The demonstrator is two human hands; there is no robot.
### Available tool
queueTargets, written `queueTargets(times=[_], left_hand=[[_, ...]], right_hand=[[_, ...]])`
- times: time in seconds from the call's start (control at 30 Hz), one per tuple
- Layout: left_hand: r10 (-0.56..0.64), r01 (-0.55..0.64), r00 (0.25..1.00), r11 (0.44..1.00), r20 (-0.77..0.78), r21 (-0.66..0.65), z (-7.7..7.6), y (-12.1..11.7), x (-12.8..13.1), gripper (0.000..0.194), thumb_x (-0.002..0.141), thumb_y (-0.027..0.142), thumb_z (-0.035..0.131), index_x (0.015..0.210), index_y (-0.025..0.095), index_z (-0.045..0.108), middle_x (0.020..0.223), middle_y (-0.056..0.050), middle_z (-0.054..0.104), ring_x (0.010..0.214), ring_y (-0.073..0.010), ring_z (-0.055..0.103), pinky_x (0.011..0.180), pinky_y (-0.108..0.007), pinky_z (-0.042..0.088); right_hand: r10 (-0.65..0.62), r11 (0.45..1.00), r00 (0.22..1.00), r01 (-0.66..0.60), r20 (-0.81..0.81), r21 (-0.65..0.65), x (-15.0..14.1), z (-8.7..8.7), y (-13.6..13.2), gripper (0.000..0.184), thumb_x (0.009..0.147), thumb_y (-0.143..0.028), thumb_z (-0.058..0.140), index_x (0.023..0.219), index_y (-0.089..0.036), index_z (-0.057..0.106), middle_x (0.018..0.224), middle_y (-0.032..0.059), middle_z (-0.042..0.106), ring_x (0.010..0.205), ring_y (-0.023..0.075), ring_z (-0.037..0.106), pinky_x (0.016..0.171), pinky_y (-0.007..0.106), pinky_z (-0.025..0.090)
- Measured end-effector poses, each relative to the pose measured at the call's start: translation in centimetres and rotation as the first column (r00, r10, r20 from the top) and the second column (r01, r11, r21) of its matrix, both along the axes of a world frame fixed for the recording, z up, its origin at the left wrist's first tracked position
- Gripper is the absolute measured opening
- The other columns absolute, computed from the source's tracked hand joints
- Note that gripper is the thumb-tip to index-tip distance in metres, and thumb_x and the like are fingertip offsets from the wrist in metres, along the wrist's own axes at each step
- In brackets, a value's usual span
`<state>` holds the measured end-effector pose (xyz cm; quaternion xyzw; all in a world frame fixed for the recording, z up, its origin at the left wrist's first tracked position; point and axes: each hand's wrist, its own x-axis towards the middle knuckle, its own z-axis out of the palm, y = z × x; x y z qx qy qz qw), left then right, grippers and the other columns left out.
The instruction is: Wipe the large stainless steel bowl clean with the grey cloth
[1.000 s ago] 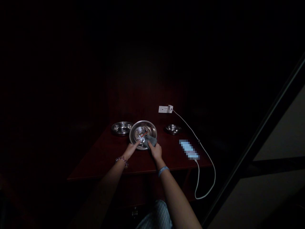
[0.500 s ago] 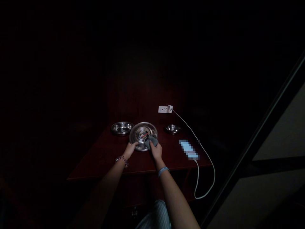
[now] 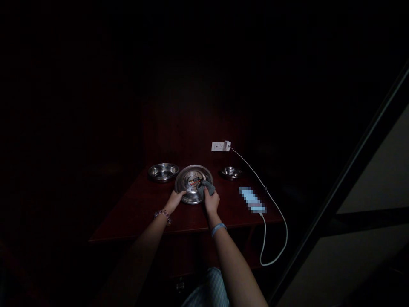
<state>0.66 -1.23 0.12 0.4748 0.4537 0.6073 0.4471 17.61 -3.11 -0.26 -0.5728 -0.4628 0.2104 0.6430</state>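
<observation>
A round stainless steel plate (image 3: 185, 178) is tilted up toward me above the table, with a dark and orange label at its middle. My left hand (image 3: 174, 201) grips its lower left rim, the thumb lying over the edge. In my right hand (image 3: 211, 202) is a grey cloth (image 3: 209, 186), pressed to the plate's right side beside the label. The fingers behind the plate and the cloth are hidden.
On the dark red table (image 3: 137, 213), a steel basin (image 3: 163, 172) stands left and a smaller steel bowl (image 3: 231, 172) right. A pixelated phone-like object (image 3: 253, 200) lies front right; its white cable (image 3: 286, 230) loops over the edge to a wall socket (image 3: 218, 146).
My right hand and the cloth have shifted slightly right across the plate. The plate has turned a little, its label now tilted differently. My left hand keeps its grip.
</observation>
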Motion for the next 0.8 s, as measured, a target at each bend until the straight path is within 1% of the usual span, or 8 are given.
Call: queueTargets(times=[0.1,0.27,0.33,0.43,0.53,0.63,0.8], left_hand=[[-0.030,0.030,0.999,1.000,0.016,0.009,-0.03,-0.14,0.03,0.031,0.073,0.019,0.070,0.104,0.014,0.072,0.110,-0.011,0.076,0.116,-0.0274,0.065,0.112,-0.044,0.040],[-0.071,0.069,0.997,0.992,0.014,0.104,-0.37,-0.16,0.02,0.048,0.073,0.027,0.073,0.119,0.014,0.065,0.125,-0.013,0.070,0.120,-0.0270,0.062,0.110,-0.042,0.042],[-0.096,0.098,0.995,0.991,-0.027,0.093,-0.53,-0.13,0.07,0.052,0.073,0.029,0.074,0.121,0.013,0.062,0.123,-0.014,0.070,0.117,-0.0281,0.064,0.105,-0.043,0.047],[-0.117,0.123,0.989,0.991,-0.086,0.060,-0.68,0.00,0.15,0.051,0.071,0.032,0.075,0.117,0.013,0.064,0.117,-0.014,0.073,0.114,-0.0301,0.065,0.102,-0.045,0.049],[-0.101,0.109,0.991,0.990,-0.092,0.090,-0.75,0.25,0.15,0.044,0.070,0.032,0.076,0.109,0.013,0.068,0.121,-0.014,0.072,0.120,-0.0293,0.062,0.108,-0.043,0.044],[-0.088,0.095,0.994,0.991,-0.069,0.098,-0.86,0.50,0.04,0.045,0.071,0.032,0.075,0.110,0.013,0.069,0.124,-0.014,0.070,0.123,-0.0289,0.060,0.112,-0.042,0.039],[-0.070,0.071,0.997,0.995,-0.026,0.073,-0.95,0.75,-0.19,0.043,0.074,0.029,0.074,0.113,0.011,0.068,0.124,-0.014,0.071,0.124,-0.0302,0.060,0.113,-0.044,0.037]], right_hand=[[-0.012,1.000,1.000,0.012,0.014,-0.003,0.05,-0.03,0.01,0.040,0.082,-0.046,0.060,0.100,-0.013,0.074,0.103,0.0164,0.076,0.097,0.0298,0.072,0.088,0.037,0.053],[-0.032,0.999,0.999,0.032,0.008,-0.040,-0.01,0.04,0.05,0.044,0.082,-0.049,0.058,0.102,-0.012,0.074,0.105,0.0174,0.076,0.099,0.0301,0.072,0.087,0.036,0.053],[-0.040,0.998,0.999,0.040,-0.010,-0.050,-0.03,0.09,0.07,0.046,0.082,-0.050,0.058,0.102,-0.012,0.074,0.105,0.0170,0.076,0.099,0.0297,0.072,0.086,0.036,0.054],[-0.030,0.999,1.000,0.030,-0.010,-0.035,-0.04,0.12,0.06,0.046,0.082,-0.051,0.058,0.102,-0.013,0.075,0.104,0.0165,0.076,0.098,0.0299,0.072,0.086,0.036,0.054],[0.003,1.000,1.000,-0.003,-0.001,-0.021,-0.07,0.05,0.06,0.047,0.082,-0.052,0.059,0.103,-0.012,0.075,0.105,0.0166,0.076,0.099,0.0305,0.072,0.087,0.038,0.054],[0.048,0.999,0.999,-0.048,0.016,-0.026,-0.15,-0.12,0.11,0.046,0.081,-0.051,0.061,0.101,-0.013,0.075,0.103,0.0164,0.076,0.098,0.0305,0.072,0.087,0.038,0.055],[0.191,0.981,0.981,-0.190,0.028,-0.032,-0.39,-0.24,0.16,0.045,0.078,-0.052,0.064,0.100,-0.015,0.076,0.101,0.0124,0.078,0.096,0.0278,0.073,0.086,0.036,0.055]])
